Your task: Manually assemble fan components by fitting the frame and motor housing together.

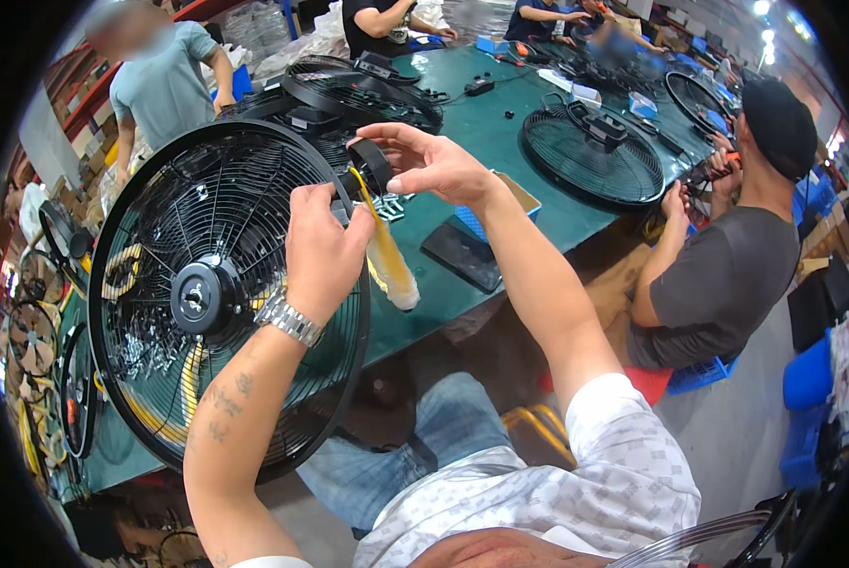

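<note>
A large round black fan guard (pixel 197 180) stands tilted on its edge in front of me, with a dark motor hub (pixel 205 297) at its middle. At its right rim sits a round black knob (pixel 371 167), which my right hand (pixel 436 168) grips between thumb and fingers. My left hand (pixel 322 248) is closed on the guard's rim just beside the knob; what lies under its fingers is partly hidden. From the knob hangs a yellow cable (pixel 386 260), its lower part wrapped in clear plastic.
The green table (pixel 472 80) carries a dark phone-like slab (pixel 462 256), a blue box (pixel 514 201), loose screws (pixel 386 206) and another fan (pixel 593 156). Many small metal parts (pixel 150 350) show through the guard. A co-worker in grey (pixel 727 256) sits at right; others stand beyond.
</note>
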